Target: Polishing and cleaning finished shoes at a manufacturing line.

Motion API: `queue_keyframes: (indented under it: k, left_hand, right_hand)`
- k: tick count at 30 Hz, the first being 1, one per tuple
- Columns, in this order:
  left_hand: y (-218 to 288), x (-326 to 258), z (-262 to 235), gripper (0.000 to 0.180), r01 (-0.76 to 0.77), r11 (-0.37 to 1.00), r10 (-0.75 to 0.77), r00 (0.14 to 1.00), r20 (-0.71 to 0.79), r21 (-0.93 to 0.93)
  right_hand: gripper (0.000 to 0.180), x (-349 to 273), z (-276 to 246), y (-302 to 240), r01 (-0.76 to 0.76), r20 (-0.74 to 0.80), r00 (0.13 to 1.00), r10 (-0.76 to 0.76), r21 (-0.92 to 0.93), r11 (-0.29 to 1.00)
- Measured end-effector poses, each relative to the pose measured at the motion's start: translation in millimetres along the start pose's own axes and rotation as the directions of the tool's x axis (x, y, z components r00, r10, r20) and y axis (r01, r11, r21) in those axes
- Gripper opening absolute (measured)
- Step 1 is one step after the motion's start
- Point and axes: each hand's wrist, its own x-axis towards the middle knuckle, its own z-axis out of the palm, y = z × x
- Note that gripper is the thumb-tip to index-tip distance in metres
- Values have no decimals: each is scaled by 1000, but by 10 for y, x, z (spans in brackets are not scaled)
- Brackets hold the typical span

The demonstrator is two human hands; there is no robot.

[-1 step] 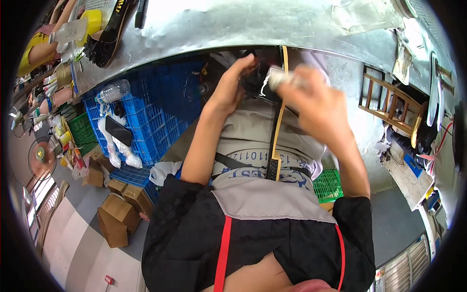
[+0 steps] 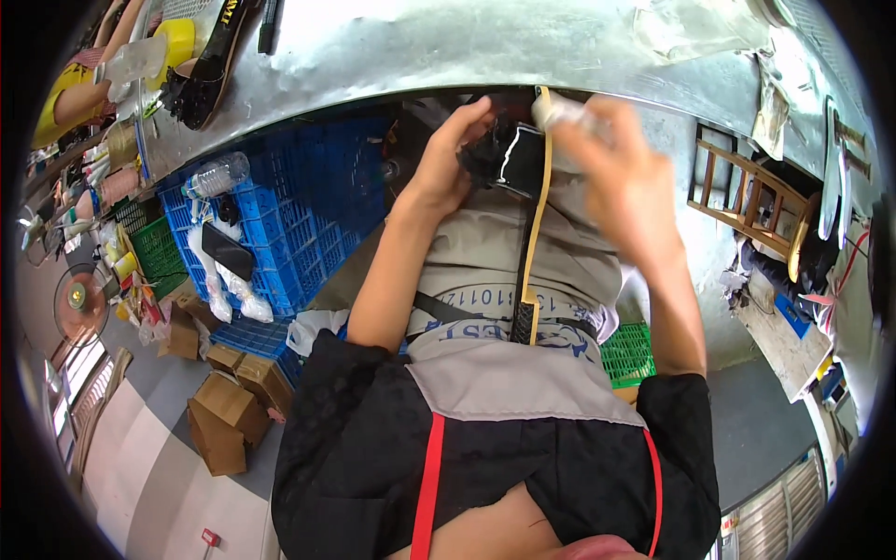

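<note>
A black shoe [image 2: 532,238] with a tan-edged sole is in front of my apron, its length running from the table edge towards my waist. My left hand [image 2: 443,163] is closed around its black upper at the far end. On the shoe's shiny black surface runs a bright white line. My right hand [image 2: 621,182], smeared by motion, grips a whitish wad [image 2: 560,112], apparently a cloth, just right of the sole's tan edge. My right fingertips are too blurred to make out clearly.
A metal table [image 2: 420,47] spans the far side, with a similar black shoe [image 2: 201,89] at its left. Blue crates [image 2: 289,233] stand left, topped by a plastic bottle [image 2: 219,175] and a phone [image 2: 227,250]. A wooden stool [image 2: 751,201] lies right. Another person's arm [image 2: 82,101] shows far left.
My right hand and the whitish wad have moved right and slightly away, off the black surface and past the sole's edge. More of the white line shows. My left hand hardly moves.
</note>
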Motion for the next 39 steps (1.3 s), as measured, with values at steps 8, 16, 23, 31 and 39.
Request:
queue_keyframes:
  k: [8,16,23,31,39]
  left_hand:
    - [-61,126,210,59,83,940,-13,978,208,-332]
    - [-80,74,297,50,66,946,-31,993,115,-318]
    - [25,-27,266,47,2,963,53,979,195,-269]
    - [119,-97,250,52,3,904,160,925,344,-429]
    - [166,-147,177,49,25,920,178,863,473,-392]
  right_hand:
    - [46,-348,87,-185,-86,68,995,75,181,980]
    - [49,-338,125,-293,-187,52,982,182,136,973]
    - [45,-295,168,-498,-193,-47,977,207,216,957]
    - [46,-763,-15,-533,45,39,997,-66,401,915]
    - [22,-230,-691,179,0,-610,732,304,447,895]
